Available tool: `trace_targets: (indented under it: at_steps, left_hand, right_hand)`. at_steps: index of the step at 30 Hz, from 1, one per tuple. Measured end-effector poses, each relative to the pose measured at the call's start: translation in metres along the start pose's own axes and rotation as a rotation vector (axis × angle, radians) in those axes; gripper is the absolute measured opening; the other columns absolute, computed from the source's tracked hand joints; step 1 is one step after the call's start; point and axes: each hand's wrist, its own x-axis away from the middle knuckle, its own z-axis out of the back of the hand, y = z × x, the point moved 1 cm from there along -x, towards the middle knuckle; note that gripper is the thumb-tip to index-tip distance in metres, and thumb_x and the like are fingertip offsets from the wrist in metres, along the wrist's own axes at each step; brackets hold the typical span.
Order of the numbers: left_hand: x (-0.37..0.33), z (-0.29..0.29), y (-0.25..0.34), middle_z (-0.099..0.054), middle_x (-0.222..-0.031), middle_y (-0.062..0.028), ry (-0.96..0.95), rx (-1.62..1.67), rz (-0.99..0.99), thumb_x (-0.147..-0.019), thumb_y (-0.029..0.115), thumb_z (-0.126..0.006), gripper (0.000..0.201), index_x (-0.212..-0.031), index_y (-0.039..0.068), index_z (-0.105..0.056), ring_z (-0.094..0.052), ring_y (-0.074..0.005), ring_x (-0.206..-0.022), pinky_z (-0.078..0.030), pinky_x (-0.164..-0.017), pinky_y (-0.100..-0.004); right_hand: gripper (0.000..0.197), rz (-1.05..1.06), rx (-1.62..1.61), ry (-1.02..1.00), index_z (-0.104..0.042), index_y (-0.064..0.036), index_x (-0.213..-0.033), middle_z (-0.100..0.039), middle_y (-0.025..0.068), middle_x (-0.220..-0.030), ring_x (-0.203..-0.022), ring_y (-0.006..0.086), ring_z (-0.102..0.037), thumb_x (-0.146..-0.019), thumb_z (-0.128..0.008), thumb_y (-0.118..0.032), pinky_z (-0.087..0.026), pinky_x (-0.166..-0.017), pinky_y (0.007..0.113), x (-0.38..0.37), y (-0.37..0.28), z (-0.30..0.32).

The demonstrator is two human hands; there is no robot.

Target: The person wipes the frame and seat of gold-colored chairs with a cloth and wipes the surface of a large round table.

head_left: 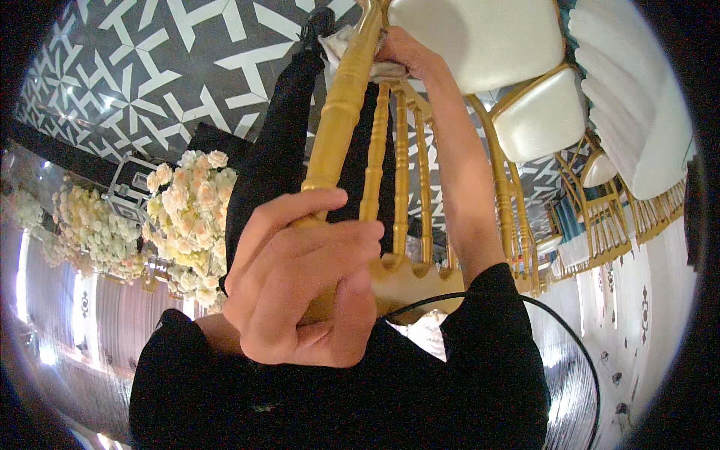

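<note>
A gold chair (341, 124) with a ringed, bamboo-like frame and several slim spindles stands tilted close in front of my body. My left hand (300, 281) is closed around its thick post, near the lower end in view. Farther up, my right hand (405, 52) grips a crumpled white cloth (341, 45) and presses it against the chair frame beside the same post. Part of the cloth is hidden behind that post. My right forearm passes along the right side of the spindles.
White-cushioned gold chairs (540, 112) stand to the right, beside a white draped cloth (637, 97). Pale flower arrangements (195, 217) are at the left. Patterned black-and-white floor (150, 75) spreads at the upper left. A black cable (577, 341) curves past my right sleeve.
</note>
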Motion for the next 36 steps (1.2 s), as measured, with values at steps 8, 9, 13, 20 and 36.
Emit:
trace_targets:
  at_steps: [8,9,13,20,36]
  left_hand:
    - [0.006,0.002,-0.004,-0.064,-0.072,-0.0177,0.033,-0.059,0.029,-0.063,-0.004,-0.055,0.018,-0.079,-0.008,-0.061,-0.062,-0.0298,-0.062,-0.054,-0.069,-0.0418]
    - [0.003,0.003,-0.001,-0.064,-0.071,-0.0172,-0.01,-0.067,0.071,-0.063,-0.005,-0.054,0.018,-0.079,-0.008,-0.061,-0.062,-0.0291,-0.062,-0.054,-0.068,-0.0416]
    - [0.0,-0.003,0.002,-0.065,-0.072,-0.0175,0.021,-0.054,0.046,-0.065,-0.004,-0.056,0.015,-0.079,-0.007,-0.061,-0.062,-0.0285,-0.063,-0.054,-0.069,-0.0412]
    - [0.004,0.001,-0.002,-0.065,-0.075,-0.0184,-0.034,-0.048,0.012,-0.072,-0.001,-0.054,0.015,-0.086,-0.006,-0.057,-0.063,-0.0291,-0.067,-0.054,-0.071,-0.0416]
    - [0.008,0.001,0.008,-0.064,-0.075,-0.0183,0.035,-0.141,0.122,-0.077,0.0,-0.05,0.012,-0.085,-0.005,-0.056,-0.062,-0.0339,-0.072,-0.052,-0.072,-0.0427]
  right_hand:
    - [0.056,0.004,0.246,0.293,-0.053,-0.001,-0.118,-0.066,0.0152,-0.091,-0.081,0.0202,-0.064,-0.073,-0.07,-0.029,-0.05,-0.067,0.037,0.02,-0.038,-0.009]
    - [0.06,-0.161,0.04,0.041,-0.048,-0.0043,-0.125,-0.062,0.0137,-0.103,-0.089,0.0195,-0.062,-0.074,-0.07,-0.026,-0.05,-0.073,0.036,0.026,-0.039,0.007]
    - [0.076,-0.361,-0.486,-0.416,-0.029,-0.014,-0.141,-0.047,0.0073,-0.131,-0.112,0.0175,-0.052,-0.077,-0.069,-0.014,-0.046,-0.091,0.033,0.03,0.027,0.049]
    - [0.068,-0.344,-0.419,-0.354,-0.038,-0.0111,-0.134,-0.053,0.0065,-0.124,-0.105,0.0193,-0.055,-0.075,-0.07,-0.016,-0.048,-0.084,0.035,0.048,0.01,0.009]
    - [0.062,-0.09,0.013,-0.161,-0.055,-0.0045,-0.114,-0.063,0.0118,-0.102,-0.087,0.0208,-0.062,-0.064,-0.077,-0.032,-0.049,-0.077,0.036,0.05,0.049,0.012]
